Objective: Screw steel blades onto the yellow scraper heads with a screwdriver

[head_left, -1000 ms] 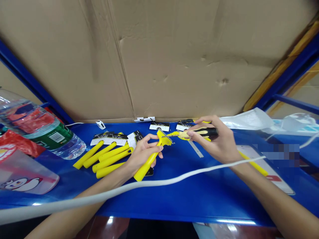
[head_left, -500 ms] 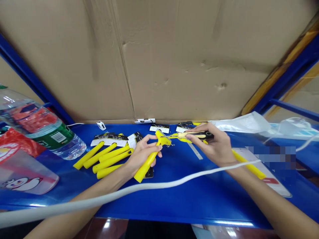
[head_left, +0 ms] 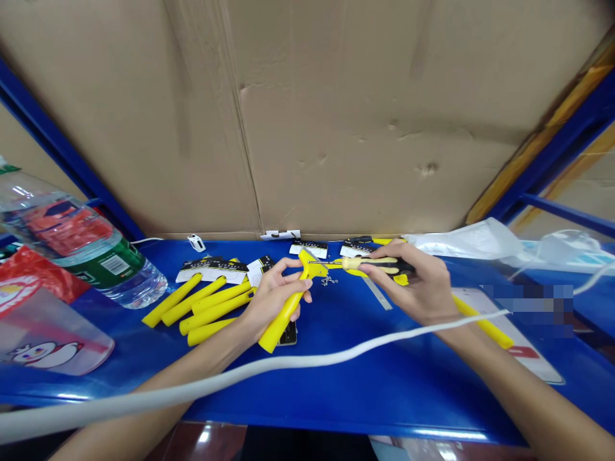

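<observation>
My left hand (head_left: pixel 281 294) is wrapped round the neck of a yellow scraper (head_left: pixel 281 320), its tube handle slanting down toward me and its wide head up. My right hand (head_left: pixel 418 282) grips a screwdriver (head_left: pixel 379 263) with a cream and black handle, held nearly level. The screwdriver's shaft points left, and its tip meets the scraper's head; the exact contact is too small to make out. Several small screws or nuts (head_left: pixel 328 282) lie on the blue table just beyond. A flat metal strip (head_left: pixel 377 293) lies near my right hand.
Several yellow handles (head_left: pixel 216 307) and black-and-white cards (head_left: pixel 211 270) lie to the left. A large water bottle (head_left: pixel 110 262) and a plastic cup (head_left: pixel 57 333) stand further left. A white cable (head_left: pixel 269 365) crosses in front of my forearms. Cardboard (head_left: pixel 336 128) closes off the back.
My right hand has turned slightly around the screwdriver handle, its fingers shifting. The left hand and scraper have hardly moved.
</observation>
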The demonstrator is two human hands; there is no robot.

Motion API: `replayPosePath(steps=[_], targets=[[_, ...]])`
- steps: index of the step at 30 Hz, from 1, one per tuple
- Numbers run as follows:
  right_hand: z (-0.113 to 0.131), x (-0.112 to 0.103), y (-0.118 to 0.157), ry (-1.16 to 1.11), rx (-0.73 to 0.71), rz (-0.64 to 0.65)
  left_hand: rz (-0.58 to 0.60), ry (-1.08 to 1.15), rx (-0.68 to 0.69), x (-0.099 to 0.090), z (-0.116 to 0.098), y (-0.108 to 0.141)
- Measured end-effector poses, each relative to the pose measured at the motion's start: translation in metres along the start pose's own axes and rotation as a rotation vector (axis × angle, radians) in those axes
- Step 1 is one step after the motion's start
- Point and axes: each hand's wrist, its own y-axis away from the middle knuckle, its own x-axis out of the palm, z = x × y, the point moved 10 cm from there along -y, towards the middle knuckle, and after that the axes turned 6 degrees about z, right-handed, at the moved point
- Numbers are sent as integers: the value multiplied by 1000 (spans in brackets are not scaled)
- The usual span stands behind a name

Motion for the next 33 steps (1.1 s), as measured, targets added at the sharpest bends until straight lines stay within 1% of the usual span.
replayPosePath(steps=[2, 5, 7, 9, 13, 16, 19, 21, 24, 26, 27, 29, 31, 33], targets=[[-2, 1, 0, 22, 29, 0, -4, -1, 3, -1, -1, 0], [2, 12, -2, -131, -9, 93, -5, -6, -5, -4, -1, -1], [4, 15, -1, -229, -22, 122, -10, -15, 2, -7, -1, -2], [3, 16, 0, -256, -17, 110, -15, -24, 8, -8, -2, -2], [1, 11, 4, -192, 3, 33, -22, -41, 17, -6, -1, -2], [-6, 7, 7, -103, 86, -31, -19, -46, 33, -3, -2, -1], [-12, 8, 8, -23, 164, -41, -24, -58, 46, -4, -4, 0], [-12, 10, 7, -61, 180, -39, -32, -66, 52, -4, -5, -1], [-7, 14, 2, -195, 119, 22, -38, -59, 46, -5, -4, -2], [-2, 17, -1, -200, 48, 103, -44, -49, 40, -6, -4, -2], [-2, 18, -2, -173, 36, 139, -47, -45, 42, -7, -4, -2], [-10, 20, -1, -132, 84, 185, -51, -42, 61, -7, -6, -3], [-22, 25, 2, -126, 190, 240, -57, -44, 90, -8, -9, -3], [-31, 34, 6, -130, 290, 331, -64, -52, 117, -9, -11, -3]])
